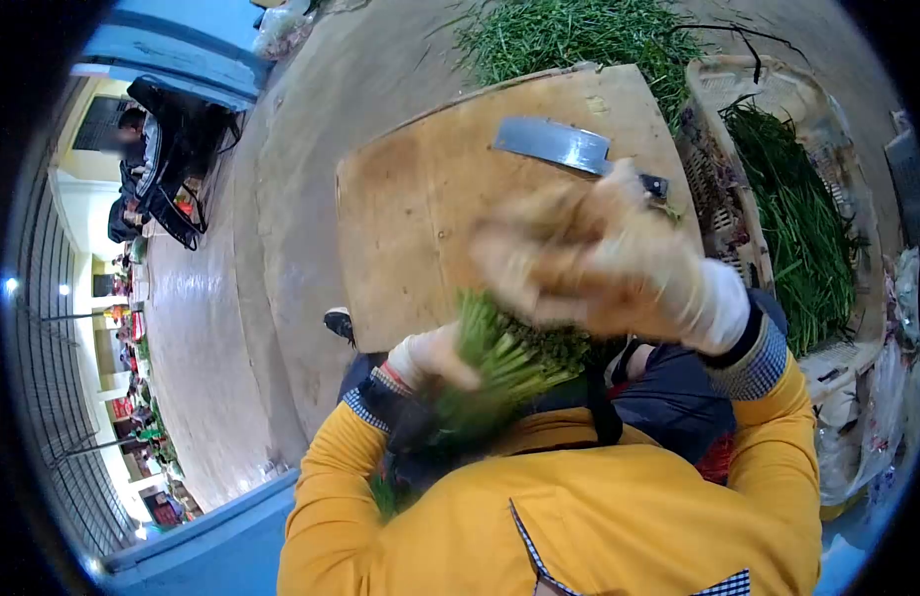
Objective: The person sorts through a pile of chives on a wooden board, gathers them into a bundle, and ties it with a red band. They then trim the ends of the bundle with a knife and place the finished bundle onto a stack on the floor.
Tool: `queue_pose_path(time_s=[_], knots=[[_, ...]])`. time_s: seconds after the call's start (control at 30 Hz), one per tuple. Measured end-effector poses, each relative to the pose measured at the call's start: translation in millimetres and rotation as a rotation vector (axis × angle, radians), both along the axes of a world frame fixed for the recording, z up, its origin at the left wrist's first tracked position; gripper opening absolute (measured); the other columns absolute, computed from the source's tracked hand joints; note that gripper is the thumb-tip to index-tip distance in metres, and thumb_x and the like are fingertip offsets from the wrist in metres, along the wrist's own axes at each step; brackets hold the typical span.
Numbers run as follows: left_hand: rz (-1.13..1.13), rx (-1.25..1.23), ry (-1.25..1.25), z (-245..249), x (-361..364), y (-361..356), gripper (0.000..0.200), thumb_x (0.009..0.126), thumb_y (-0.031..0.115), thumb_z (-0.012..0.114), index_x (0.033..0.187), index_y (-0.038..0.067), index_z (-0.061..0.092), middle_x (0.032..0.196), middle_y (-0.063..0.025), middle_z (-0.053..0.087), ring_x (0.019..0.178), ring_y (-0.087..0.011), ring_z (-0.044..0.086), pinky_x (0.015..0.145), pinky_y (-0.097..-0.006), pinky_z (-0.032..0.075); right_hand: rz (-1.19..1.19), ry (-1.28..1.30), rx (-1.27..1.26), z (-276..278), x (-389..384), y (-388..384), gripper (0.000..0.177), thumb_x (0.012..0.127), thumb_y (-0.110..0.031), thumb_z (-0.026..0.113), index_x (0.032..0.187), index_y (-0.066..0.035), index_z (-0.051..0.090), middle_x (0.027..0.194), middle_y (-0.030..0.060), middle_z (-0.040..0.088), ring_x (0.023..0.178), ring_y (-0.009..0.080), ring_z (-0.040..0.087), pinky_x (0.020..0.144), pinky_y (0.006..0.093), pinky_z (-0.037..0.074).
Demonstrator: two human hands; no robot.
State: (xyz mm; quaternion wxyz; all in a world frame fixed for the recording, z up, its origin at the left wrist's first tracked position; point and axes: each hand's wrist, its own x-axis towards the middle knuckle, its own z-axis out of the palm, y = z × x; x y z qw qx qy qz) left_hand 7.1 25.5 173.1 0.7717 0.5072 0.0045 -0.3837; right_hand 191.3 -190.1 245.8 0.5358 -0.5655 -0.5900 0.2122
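Note:
My left hand point(435, 360), gloved, is wrapped round a bunch of green stalks point(504, 363) close to my lap. My right hand point(599, 258), also gloved and smeared by motion, is just above the bunch, over the near right part of the wooden board point(390, 219). Its fingers are too blurred to make out, and whether it holds anything cannot be told. Beyond it a cleaver point(549, 142) lies flat on the board, with its dark handle end to the right.
A plastic basket point(867, 288) of long green leaves point(792, 228) stands at the right. Loose greens point(569, 38) lie on the floor behind the board. At the far left sits a person point(137, 149). Plastic bags point(877, 417) are at the lower right.

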Motion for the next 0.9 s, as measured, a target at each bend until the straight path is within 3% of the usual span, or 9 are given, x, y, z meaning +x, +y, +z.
queue_pose_path(time_s=[0.1,0.23,0.27,0.4,0.53,0.73,0.77,0.83,0.9], knots=[[0.018,0.031,0.047,7.5,2.1,-11.0,0.082,0.061,0.017,0.083,0.131,0.001,0.042,0.125,-0.0090,0.053,0.116,-0.0190,0.048,0.101,-0.0339,0.037,0.091,-0.407,0.053,-36.4,-9.2,1.0,0.038,0.070,-0.010,0.069,0.106,-0.019,0.064,0.114,0.0126,0.059,0.104,0.0317,0.055,0.087,0.0395,0.043],[0.181,-0.272,0.165,3.8,-9.1,-4.6,0.076,0.067,0.010,0.077,0.133,0.003,0.039,0.128,-0.0076,0.049,0.117,-0.0194,0.046,0.103,-0.0339,0.035,-0.277,-1.096,-0.718,-99.4,32.7,-3.5,0.026,0.070,-0.015,0.062,0.096,-0.022,0.061,0.096,0.0016,0.060,0.090,0.0267,0.061,0.067,0.0437,0.045],[0.168,-0.268,0.173,10.6,-3.2,-6.4,0.079,0.067,0.009,0.076,0.135,0.003,0.036,0.132,-0.0086,0.047,0.116,-0.0205,0.047,0.104,-0.0353,0.034,-0.304,-0.751,-0.319,-73.2,31.0,-5.9,0.026,0.073,-0.015,0.060,0.098,-0.022,0.061,0.102,0.0042,0.060,0.091,0.0272,0.062,0.070,0.0445,0.046],[0.129,-0.035,0.031,-21.0,1.0,0.6,0.084,0.066,0.008,0.074,0.139,0.003,0.033,0.136,-0.0098,0.044,0.121,-0.0222,0.044,0.105,-0.0370,0.032,-0.097,-0.626,0.118,-26.7,-0.4,14.1,0.028,0.075,-0.014,0.059,0.102,-0.021,0.061,0.107,0.0052,0.060,0.091,0.0248,0.062,0.067,0.0428,0.046],[0.297,-0.180,0.147,4.5,0.6,-11.1,0.084,0.061,0.022,0.082,0.132,-0.001,0.043,0.130,-0.0097,0.051,0.117,-0.0206,0.048,0.100,-0.0359,0.038,-0.216,-0.724,-0.787,-79.2,35.4,27.6,0.029,0.070,-0.016,0.067,0.099,-0.018,0.064,0.115,0.0123,0.057,0.109,0.0309,0.053,0.084,0.0448,0.044],[0.265,-0.099,0.287,0.8,8.9,1.8,0.083,0.062,0.021,0.081,0.131,-0.001,0.043,0.126,-0.0100,0.054,0.113,-0.0212,0.052,0.099,-0.0359,0.039,0.014,-0.420,0.140,-47.2,1.9,28.5,0.039,0.065,-0.008,0.070,0.102,-0.018,0.065,0.127,0.0049,0.055,0.113,0.0315,0.051,0.090,0.0477,0.041],[0.236,-0.064,0.264,0.6,7.6,0.4,0.081,0.062,0.020,0.080,0.131,0.000,0.043,0.125,-0.0098,0.054,0.113,-0.0209,0.052,0.099,-0.0354,0.039,0.012,-0.419,0.138,-82.3,6.2,26.2,0.039,0.065,-0.008,0.070,0.102,-0.018,0.065,0.127,0.0049,0.055,0.113,0.0315,0.051,0.090,0.0477,0.041],[0.375,-0.121,0.278,13.4,9.5,-12.0,0.077,0.064,0.020,0.078,0.131,0.001,0.043,0.125,-0.0093,0.054,0.113,-0.0196,0.052,0.099,-0.0345,0.040,-0.049,-0.915,-0.642,-139.8,36.2,20.0,0.054,0.063,-0.013,0.067,0.116,-0.009,0.058,0.123,0.0102,0.054,0.114,0.0317,0.051,0.094,0.0408,0.041],[0.432,-0.024,0.099,8.8,10.6,-13.9,0.073,0.067,0.018,0.074,0.132,0.001,0.043,0.125,-0.0087,0.054,0.111,-0.0186,0.052,0.097,-0.0333,0.041,-0.234,-0.793,-0.575,-97.8,49.1,17.0,0.046,0.072,-0.012,0.063,0.117,-0.006,0.058,0.112,0.0137,0.060,0.108,0.0275,0.055,0.089,0.0358,0.044]])
